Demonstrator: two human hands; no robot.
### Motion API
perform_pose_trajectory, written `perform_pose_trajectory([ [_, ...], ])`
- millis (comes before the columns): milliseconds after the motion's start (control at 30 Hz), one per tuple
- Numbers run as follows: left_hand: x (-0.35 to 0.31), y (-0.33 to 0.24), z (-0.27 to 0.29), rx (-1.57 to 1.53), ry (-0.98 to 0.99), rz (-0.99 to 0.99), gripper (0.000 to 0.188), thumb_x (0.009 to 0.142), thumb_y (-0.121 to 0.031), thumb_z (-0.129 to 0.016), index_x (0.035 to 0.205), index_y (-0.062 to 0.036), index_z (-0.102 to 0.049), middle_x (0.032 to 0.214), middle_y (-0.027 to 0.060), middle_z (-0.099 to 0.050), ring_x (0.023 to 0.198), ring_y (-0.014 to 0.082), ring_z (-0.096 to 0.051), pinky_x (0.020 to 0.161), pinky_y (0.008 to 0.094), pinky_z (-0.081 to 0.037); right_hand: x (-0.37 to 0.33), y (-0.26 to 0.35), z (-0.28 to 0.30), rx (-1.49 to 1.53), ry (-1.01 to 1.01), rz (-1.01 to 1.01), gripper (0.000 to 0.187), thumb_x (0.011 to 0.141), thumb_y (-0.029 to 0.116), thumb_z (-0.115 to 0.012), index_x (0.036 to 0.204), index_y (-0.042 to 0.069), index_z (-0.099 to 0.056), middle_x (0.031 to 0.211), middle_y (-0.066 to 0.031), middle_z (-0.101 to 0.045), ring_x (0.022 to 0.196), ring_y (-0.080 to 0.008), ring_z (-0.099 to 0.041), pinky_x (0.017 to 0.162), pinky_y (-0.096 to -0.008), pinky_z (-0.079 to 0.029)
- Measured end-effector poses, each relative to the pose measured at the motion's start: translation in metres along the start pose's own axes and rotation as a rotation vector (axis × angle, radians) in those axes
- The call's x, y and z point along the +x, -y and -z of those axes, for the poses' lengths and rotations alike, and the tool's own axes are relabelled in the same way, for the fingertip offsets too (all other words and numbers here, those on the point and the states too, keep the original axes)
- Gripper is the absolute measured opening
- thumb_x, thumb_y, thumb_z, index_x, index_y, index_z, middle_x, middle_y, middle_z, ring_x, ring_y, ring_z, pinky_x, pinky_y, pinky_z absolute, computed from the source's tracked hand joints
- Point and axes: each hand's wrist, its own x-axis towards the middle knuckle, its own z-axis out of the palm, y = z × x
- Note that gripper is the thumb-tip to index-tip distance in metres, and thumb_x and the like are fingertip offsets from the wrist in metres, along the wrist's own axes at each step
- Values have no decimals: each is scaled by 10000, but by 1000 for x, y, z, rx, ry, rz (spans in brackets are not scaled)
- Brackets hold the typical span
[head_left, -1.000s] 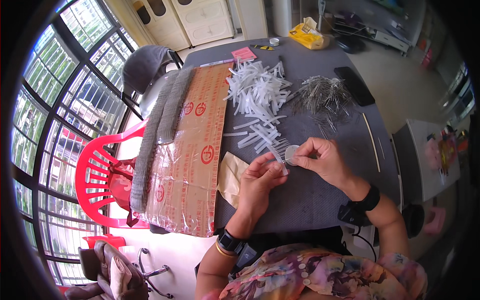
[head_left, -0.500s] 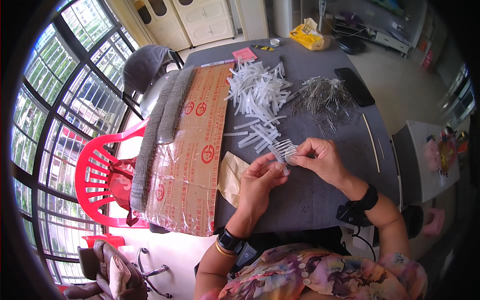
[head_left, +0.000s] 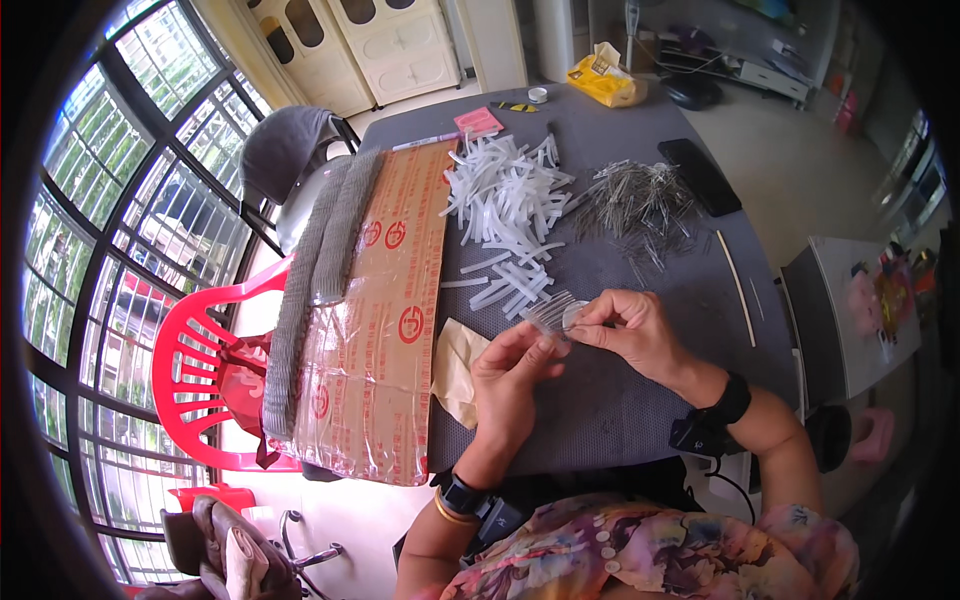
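Just in front of the white pile, my two hands meet over a short translucent plastic strip (head_left: 546, 322) with several thin metal pins (head_left: 553, 304) standing out in a row like comb teeth. My left hand (head_left: 512, 372) pinches the strip between thumb and fingers. At its other end my right hand (head_left: 632, 328) has thumb and forefinger closed by the pins, on a small pale round piece (head_left: 574, 316) whose kind is unclear. Beyond them lies a heap of white plastic strips (head_left: 510, 190). To its right is a tangled pile of thin metal pins (head_left: 640, 208).
A flattened cardboard sheet (head_left: 385, 330) covers the table's left side, with a grey knitted roll (head_left: 325, 270) along it. Tan paper (head_left: 458, 375) lies by my left wrist. A black phone-like slab (head_left: 700, 178), a thin stick (head_left: 738, 285) and a yellow bag (head_left: 607, 80) are farther off.
The pins in my hands have tilted to a flatter angle, and both hands have shifted slightly left and down in view. The whole view has moved a little; the piles look the same.
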Motion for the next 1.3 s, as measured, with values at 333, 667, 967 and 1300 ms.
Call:
perform_pose_trajectory([
  [333,-1,2,1,178,40,-23,147,803,-56,-604,944,-28,-571,819,69,-626,746,144,-614,608,227,-505,8,11,16,-176,126,29,169,731,104,-684,834,31,-571,750,-16,-594,665,-73,-543,585,-214,-444],
  [667,-1,3,-1,188,75,48,206,813,-60,-591,1011,-23,-548,831,67,-621,739,149,-615,610,223,-504,33,-21,81,-896,-84,69,252,706,93,-670,905,-2,-548,706,-84,-578,600,-173,-557,574,-287,-451],
  [967,-2,2,2,158,64,46,220,814,-59,-588,1026,-31,-536,848,69,-620,744,155,-618,608,224,-507,26,1,73,-440,-144,-17,156,750,20,-627,902,3,-597,695,-15,-585,587,-55,-528,546,-207,-442],
  [1300,1,3,2,118,50,69,221,808,-58,-596,1018,-32,-533,837,65,-618,733,154,-618,602,219,-506,28,-17,64,-672,-20,101,140,722,54,-668,833,-3,-605,691,-48,-610,606,-85,-566,568,-226,-458],
])
